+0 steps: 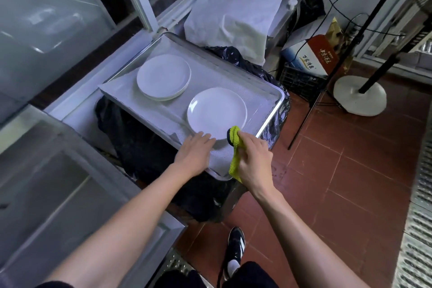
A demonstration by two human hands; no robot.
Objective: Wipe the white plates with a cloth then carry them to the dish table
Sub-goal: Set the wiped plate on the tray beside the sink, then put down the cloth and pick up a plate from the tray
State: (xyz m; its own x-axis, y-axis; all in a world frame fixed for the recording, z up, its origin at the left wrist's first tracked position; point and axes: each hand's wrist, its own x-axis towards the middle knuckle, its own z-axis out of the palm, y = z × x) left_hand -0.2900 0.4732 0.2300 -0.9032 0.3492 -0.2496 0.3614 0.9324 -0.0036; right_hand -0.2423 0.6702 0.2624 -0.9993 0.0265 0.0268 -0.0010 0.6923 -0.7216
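Note:
Two small stacks of white plates lie on a metal tray [236, 77] lined with mesh. The far stack [163, 76] is at the tray's back left. The near stack [216, 112] is at the front right. My right hand [253, 159] grips a yellow-green cloth [235, 145], whose dark-edged top touches the near stack's front rim. My left hand [195, 151] rests flat, fingers apart, on the tray liner with its fingertips at the near stack's front edge.
The tray sits on a bin lined with a black bag [140, 147]. Steel counters with glass [46, 42] run along the left. A white sack [238, 7], a crate with a box [311, 58] and a fan stand base [360, 94] stand behind on red floor tiles.

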